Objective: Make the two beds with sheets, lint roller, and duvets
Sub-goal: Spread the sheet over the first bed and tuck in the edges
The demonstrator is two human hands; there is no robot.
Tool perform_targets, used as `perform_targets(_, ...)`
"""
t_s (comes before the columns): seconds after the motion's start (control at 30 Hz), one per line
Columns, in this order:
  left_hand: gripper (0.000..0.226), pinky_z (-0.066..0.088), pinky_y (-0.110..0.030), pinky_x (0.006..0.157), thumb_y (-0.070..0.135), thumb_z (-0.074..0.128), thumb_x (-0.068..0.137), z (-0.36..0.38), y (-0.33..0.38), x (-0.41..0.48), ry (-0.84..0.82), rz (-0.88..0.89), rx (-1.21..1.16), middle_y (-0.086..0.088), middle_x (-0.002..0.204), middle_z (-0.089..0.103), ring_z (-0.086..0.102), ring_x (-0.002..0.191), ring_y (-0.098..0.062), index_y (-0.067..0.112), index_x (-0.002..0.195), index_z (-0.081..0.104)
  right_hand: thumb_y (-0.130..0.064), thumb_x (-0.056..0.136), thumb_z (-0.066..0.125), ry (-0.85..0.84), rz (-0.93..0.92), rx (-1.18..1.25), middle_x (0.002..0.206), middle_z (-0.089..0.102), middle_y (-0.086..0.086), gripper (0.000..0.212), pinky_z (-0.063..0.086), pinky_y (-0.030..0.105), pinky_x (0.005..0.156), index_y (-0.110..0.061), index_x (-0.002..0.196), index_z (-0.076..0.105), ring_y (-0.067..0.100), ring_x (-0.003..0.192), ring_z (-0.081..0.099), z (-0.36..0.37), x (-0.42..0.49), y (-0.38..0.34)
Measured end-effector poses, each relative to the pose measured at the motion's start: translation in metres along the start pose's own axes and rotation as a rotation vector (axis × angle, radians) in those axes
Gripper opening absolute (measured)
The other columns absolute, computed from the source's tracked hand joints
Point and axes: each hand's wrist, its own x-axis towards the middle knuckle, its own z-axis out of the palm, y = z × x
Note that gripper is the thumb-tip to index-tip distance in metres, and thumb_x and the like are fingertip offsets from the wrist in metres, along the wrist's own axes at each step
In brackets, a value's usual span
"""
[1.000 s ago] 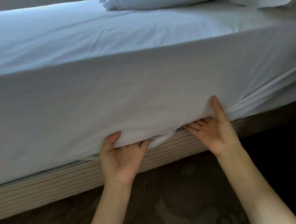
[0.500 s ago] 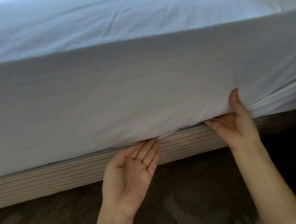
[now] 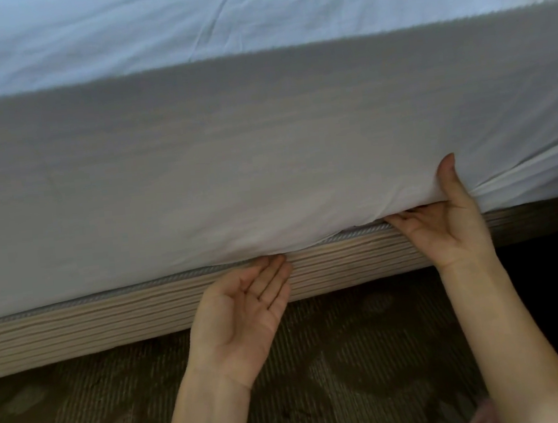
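Brown patterned carpet lies nearest me, and both of my bare forearms reach up over it towards the bed.

My left hand is palm-up and flat, its fingers straight and close together. It grips nothing. Its fingertips touch the lower edge of the white sheet, right where the cloth meets the bed base.

My right hand is palm-up too, further along to the right. Its thumb stands upright against the outer face of the sheet, while its fingers run sideways under the hanging edge. So the cloth is pinched between thumb and fingers, and it bunches into tight folds just beside the thumb.

Beyond my hands the base shows as a band of pale horizontal ridges, with a grey corded trim along its top.

Above that the sheet covers the whole side of the mattress, mostly smooth, sagging a little between my two hands. Farthest off it spreads over the top of the bed, with a few shallow creases.
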Motion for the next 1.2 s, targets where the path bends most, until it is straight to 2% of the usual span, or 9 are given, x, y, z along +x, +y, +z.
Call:
perform_targets(0.17,0.042,0.038,-0.040,0.107,0.002,0.047,0.082,0.002,0.005,-0.001,-0.002,0.027,-0.044,-0.019,0.112,0.068,0.061,0.111,-0.028,-0.003,0.121,0.058,-0.041,0.073,0.065,-0.003,-0.001,-0.001,0.115,0.067,0.011,0.051,0.045,0.058,0.095,-0.013,0.115,0.058,0.030,0.113,0.060,-0.001,-0.001,0.001)
perform_targets(0.4,0.072,0.032,-0.052,0.106,0.010,0.072,0.061,0.004,0.004,0.014,-0.210,0.026,-0.483,-0.026,0.122,0.060,0.051,0.121,-0.039,-0.003,0.128,0.051,-0.041,0.070,0.065,-0.008,0.022,0.015,0.110,0.069,0.012,0.051,0.045,0.057,0.094,-0.012,0.111,0.058,0.030,0.114,0.058,-0.001,-0.001,0.002)
perform_targets(0.57,0.064,0.024,-0.055,0.112,0.018,0.072,0.062,0.020,0.011,0.039,-0.445,0.109,-0.502,-0.013,0.131,0.057,0.050,0.125,-0.036,0.011,0.124,0.060,-0.036,0.069,0.066,-0.022,0.056,0.032,0.110,0.067,0.016,0.049,0.046,0.059,0.091,-0.008,0.109,0.058,0.032,0.111,0.059,0.002,0.002,0.002)
perform_targets(0.7,0.056,0.029,-0.055,0.110,0.025,0.067,0.070,0.021,-0.001,0.042,-0.442,0.202,-0.483,-0.009,0.131,0.059,0.054,0.123,-0.033,0.014,0.124,0.060,-0.036,0.067,0.071,0.015,0.133,0.010,0.114,0.066,0.019,0.060,0.046,0.058,0.093,-0.005,0.116,0.057,0.034,0.110,0.060,-0.001,0.000,-0.003)
perform_targets(0.8,0.052,0.033,-0.051,0.109,0.029,0.063,0.083,0.027,-0.009,0.034,-0.383,0.255,-0.490,-0.008,0.130,0.060,0.055,0.121,-0.030,0.017,0.133,0.053,-0.048,0.068,0.069,0.055,0.216,-0.196,0.119,0.064,0.017,0.071,0.049,0.049,0.094,-0.007,0.125,0.053,0.032,0.107,0.062,-0.006,-0.004,-0.016)
perform_targets(0.9,0.046,0.037,-0.046,0.108,0.030,0.061,0.087,0.027,-0.017,0.021,-0.254,0.253,-0.458,-0.008,0.124,0.063,0.060,0.117,-0.027,0.015,0.130,0.055,-0.072,0.067,0.052,0.051,0.308,-0.713,0.108,0.069,0.016,0.080,0.053,0.035,0.083,-0.013,0.121,0.053,0.025,0.094,0.070,-0.007,-0.012,-0.034)
perform_targets(1.0,0.052,0.036,-0.040,0.108,0.022,0.062,0.078,0.028,-0.034,0.009,-0.164,0.201,-0.400,-0.007,0.123,0.064,0.059,0.117,-0.023,0.012,0.129,0.055,-0.067,0.077,0.053,0.205,0.153,-0.980,0.080,0.073,0.010,0.063,0.053,0.020,0.053,-0.010,0.105,0.060,0.019,0.066,0.071,-0.019,-0.020,-0.043)
perform_targets(1.07,0.056,0.037,-0.040,0.106,0.016,0.059,0.073,0.035,-0.049,0.009,-0.154,0.081,-0.353,-0.011,0.121,0.065,0.057,0.119,-0.025,0.007,0.128,0.055,-0.053,0.086,0.057,0.369,-0.055,-0.926,0.076,0.069,0.009,0.044,0.051,0.018,0.047,-0.010,0.097,0.060,0.018,0.059,0.065,-0.032,-0.016,-0.047)
perform_targets(1.2,0.042,0.033,-0.041,0.106,0.013,0.047,0.087,0.053,-0.069,0.021,-0.155,-0.149,-0.306,-0.016,0.125,0.061,0.053,0.121,-0.027,0.001,0.127,0.053,-0.051,0.088,0.056,0.581,-0.320,-0.971,0.099,0.066,0.015,0.045,0.056,0.042,0.081,-0.007,0.097,0.055,0.031,0.083,0.067,-0.048,0.004,-0.050)
